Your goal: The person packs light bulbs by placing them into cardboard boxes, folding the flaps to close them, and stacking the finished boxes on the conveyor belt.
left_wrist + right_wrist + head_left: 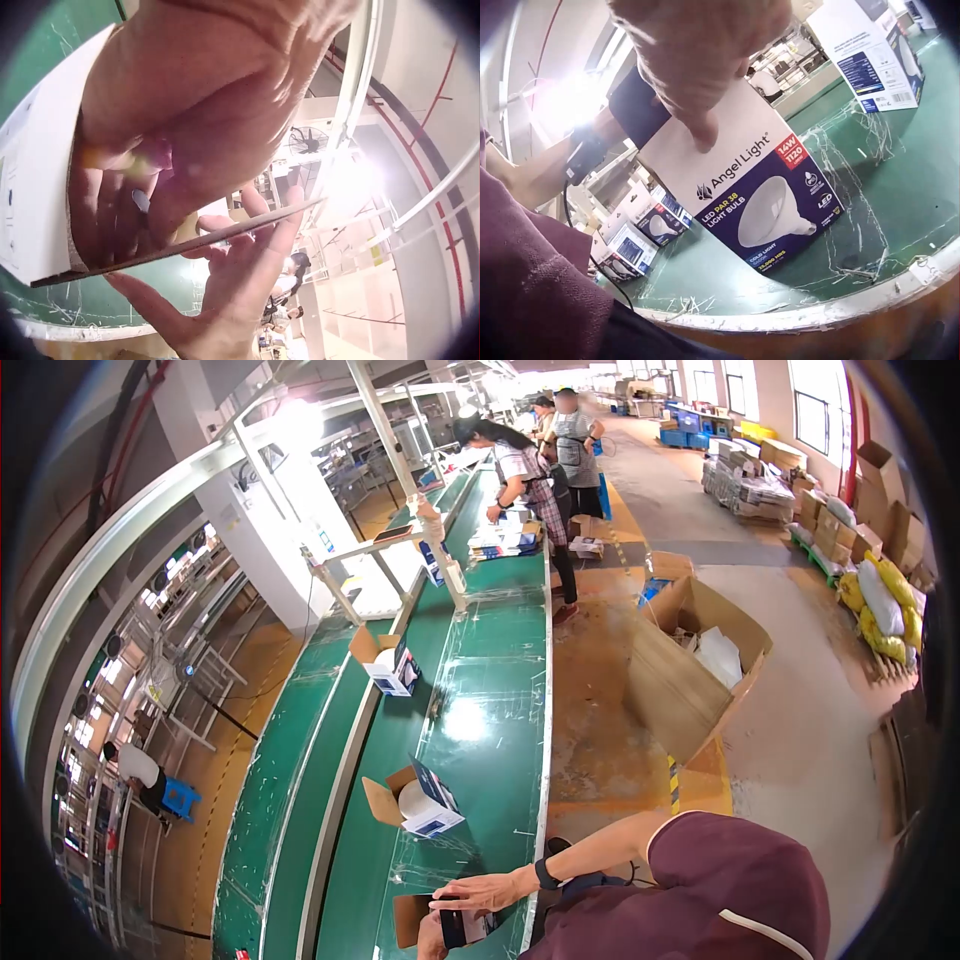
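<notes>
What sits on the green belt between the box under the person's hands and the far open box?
One more open box, a white bulb inside, seen in the head view.

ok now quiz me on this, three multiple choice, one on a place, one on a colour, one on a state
1. Where is the Angel Light bulb box that the left hand and right hand handle? A) near edge of the conveyor belt B) the floor C) the big carton
2. What colour is the belt? A) red B) green C) grey
3. The next bulb box up the belt is A) taped shut B) crushed flat C) open
Answers: 1 A, it sits by the belt's rim; 2 B, green in every view; 3 C, its flaps stand open around a white bulb.
</notes>
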`<action>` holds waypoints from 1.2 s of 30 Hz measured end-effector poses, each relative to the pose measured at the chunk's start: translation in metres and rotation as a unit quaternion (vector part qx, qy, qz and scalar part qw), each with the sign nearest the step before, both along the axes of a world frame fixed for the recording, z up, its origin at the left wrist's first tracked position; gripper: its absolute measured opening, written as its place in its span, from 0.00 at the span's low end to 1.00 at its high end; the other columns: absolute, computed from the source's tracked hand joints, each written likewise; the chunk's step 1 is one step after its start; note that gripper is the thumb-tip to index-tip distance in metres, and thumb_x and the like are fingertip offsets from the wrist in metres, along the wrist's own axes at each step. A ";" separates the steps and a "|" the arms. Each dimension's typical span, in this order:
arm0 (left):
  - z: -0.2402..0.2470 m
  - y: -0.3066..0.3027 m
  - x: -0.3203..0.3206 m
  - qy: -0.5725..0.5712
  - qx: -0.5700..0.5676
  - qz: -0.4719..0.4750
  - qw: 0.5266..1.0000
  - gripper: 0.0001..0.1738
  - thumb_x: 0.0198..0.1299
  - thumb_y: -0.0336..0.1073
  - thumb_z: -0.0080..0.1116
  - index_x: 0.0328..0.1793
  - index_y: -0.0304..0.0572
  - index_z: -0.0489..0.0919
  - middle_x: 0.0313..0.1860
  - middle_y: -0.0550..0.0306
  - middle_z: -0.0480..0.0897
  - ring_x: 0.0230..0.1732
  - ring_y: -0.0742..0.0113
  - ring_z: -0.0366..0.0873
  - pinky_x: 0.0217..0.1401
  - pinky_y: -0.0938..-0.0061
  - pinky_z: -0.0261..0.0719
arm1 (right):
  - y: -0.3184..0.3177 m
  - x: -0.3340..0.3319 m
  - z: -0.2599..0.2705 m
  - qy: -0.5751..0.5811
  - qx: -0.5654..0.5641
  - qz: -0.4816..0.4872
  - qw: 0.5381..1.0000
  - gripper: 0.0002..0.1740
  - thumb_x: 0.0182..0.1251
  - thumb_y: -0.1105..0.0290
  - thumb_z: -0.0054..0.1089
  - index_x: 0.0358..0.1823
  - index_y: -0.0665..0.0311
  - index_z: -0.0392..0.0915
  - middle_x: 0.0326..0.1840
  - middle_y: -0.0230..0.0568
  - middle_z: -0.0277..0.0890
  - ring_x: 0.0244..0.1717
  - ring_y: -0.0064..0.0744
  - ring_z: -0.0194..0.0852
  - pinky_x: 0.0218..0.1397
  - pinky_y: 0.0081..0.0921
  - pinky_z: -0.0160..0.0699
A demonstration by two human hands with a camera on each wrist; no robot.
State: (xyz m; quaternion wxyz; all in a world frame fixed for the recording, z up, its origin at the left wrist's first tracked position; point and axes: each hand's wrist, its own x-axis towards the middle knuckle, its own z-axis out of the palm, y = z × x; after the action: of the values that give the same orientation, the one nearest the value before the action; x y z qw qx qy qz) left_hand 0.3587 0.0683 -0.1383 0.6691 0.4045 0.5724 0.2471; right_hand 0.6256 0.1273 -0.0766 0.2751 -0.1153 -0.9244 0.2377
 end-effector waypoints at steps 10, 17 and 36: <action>0.083 0.027 0.010 0.008 0.103 -0.044 0.994 0.06 0.69 0.37 0.65 0.43 0.43 0.86 0.35 0.67 0.84 0.33 0.77 0.79 0.36 0.76 0.79 | -0.003 -0.031 -0.002 0.109 -0.177 -0.084 0.975 0.40 0.68 0.78 0.64 0.82 0.65 0.62 0.74 0.55 0.66 0.71 0.57 0.69 0.75 0.43 0.73; 0.084 0.036 -0.004 0.027 -0.026 -0.039 0.999 0.08 0.70 0.35 0.64 0.49 0.40 0.86 0.39 0.66 0.86 0.36 0.77 0.82 0.41 0.76 0.83 | 0.004 -0.035 0.003 0.033 -0.001 -0.091 0.995 0.64 0.47 0.74 0.82 0.84 0.74 0.49 0.75 0.57 0.64 0.71 0.58 0.66 0.78 0.45 0.67; 0.065 0.047 -0.013 0.029 -0.036 -0.112 0.993 0.10 0.66 0.38 0.71 0.48 0.41 0.88 0.40 0.68 0.86 0.38 0.80 0.80 0.42 0.77 0.82 | 0.015 -0.029 -0.014 0.017 0.037 -0.080 0.996 0.52 0.57 0.70 0.77 0.81 0.75 0.56 0.74 0.55 0.67 0.71 0.56 0.68 0.77 0.44 0.70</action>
State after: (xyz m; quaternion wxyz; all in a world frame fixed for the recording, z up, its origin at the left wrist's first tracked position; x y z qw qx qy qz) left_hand 0.3452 0.1150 -0.0734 0.6900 0.4488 0.5508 0.1382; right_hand 0.5965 0.1418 -0.0910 0.3130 -0.1749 -0.9155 0.1822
